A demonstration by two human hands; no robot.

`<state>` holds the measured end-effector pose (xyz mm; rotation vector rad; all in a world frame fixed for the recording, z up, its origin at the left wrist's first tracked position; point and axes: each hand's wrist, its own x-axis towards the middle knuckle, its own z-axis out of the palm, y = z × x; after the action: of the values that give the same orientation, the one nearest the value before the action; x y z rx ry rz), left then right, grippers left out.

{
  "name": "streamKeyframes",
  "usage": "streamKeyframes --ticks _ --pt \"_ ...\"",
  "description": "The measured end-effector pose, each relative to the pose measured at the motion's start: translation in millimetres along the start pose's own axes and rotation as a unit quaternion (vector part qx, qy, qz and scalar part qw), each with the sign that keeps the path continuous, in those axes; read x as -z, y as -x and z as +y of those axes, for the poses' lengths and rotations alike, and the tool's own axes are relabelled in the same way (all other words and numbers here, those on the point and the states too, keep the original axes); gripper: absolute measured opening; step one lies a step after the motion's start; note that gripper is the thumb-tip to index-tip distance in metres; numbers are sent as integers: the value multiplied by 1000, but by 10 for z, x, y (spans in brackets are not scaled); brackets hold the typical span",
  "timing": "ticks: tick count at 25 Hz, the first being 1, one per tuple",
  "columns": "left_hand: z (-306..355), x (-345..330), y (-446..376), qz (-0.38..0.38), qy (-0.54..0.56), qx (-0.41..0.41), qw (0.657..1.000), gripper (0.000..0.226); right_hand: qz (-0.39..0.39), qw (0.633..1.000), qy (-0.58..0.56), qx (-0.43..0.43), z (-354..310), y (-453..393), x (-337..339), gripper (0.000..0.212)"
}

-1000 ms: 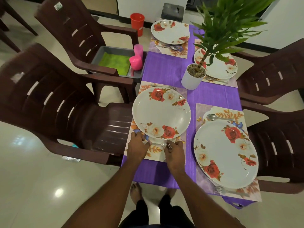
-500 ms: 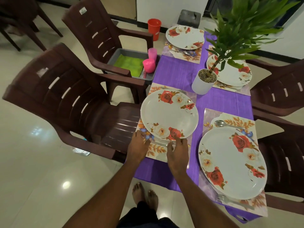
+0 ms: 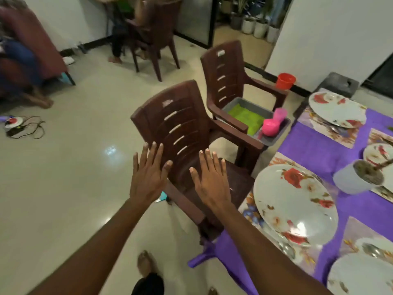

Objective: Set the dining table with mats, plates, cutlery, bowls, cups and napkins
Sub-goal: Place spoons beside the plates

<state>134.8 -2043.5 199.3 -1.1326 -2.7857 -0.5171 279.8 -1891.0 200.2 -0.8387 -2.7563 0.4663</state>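
Observation:
My left hand point(image 3: 148, 175) and my right hand point(image 3: 209, 177) are stretched out flat with spread fingers, holding nothing, in front of the near brown chair point(image 3: 182, 133). To the right stands the table under a purple cloth point(image 3: 314, 150). A floral plate point(image 3: 295, 203) lies on a patterned mat point(image 3: 248, 207) nearest me, with a spoon point(image 3: 287, 249) at its near edge. More floral plates sit at the far end point(image 3: 337, 109) and bottom right point(image 3: 359, 275). On the second chair's seat a grey tray point(image 3: 274, 138) holds green napkins point(image 3: 244, 118) and pink cups point(image 3: 271, 126).
A white pot point(image 3: 355, 179) with a plant stands mid-table. A red bucket point(image 3: 285, 80) sits on the floor by the wall. Another person sits on a chair point(image 3: 148, 33) at the back. Cables and a device point(image 3: 14, 126) lie on the floor at left.
Both hands have left the near plate and mat and now hover open over the chair. The view has swung left, away from the table.

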Motion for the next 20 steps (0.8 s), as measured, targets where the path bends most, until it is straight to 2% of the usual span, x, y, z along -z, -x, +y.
streamKeyframes --ticks 4,7,11,15,20 --pt "-1110 623 -606 10 -57 -30 998 70 -21 993 35 113 -971 -905 -209 66" --pt "-1930 975 -942 10 -59 1 998 70 -48 979 66 186 -1701 -1606 -345 66" --pt "-2522 1180 -1321 -5 -20 42 999 69 -87 971 66 213 -2307 -2190 -356 69" --pt "-2966 1206 -1959 -5 16 49 999 68 -91 971 61 211 -2741 -2853 -473 69" --pt "-3519 896 -3217 -20 34 41 998 69 -58 993 11 98 -3010 -4184 -1096 69"
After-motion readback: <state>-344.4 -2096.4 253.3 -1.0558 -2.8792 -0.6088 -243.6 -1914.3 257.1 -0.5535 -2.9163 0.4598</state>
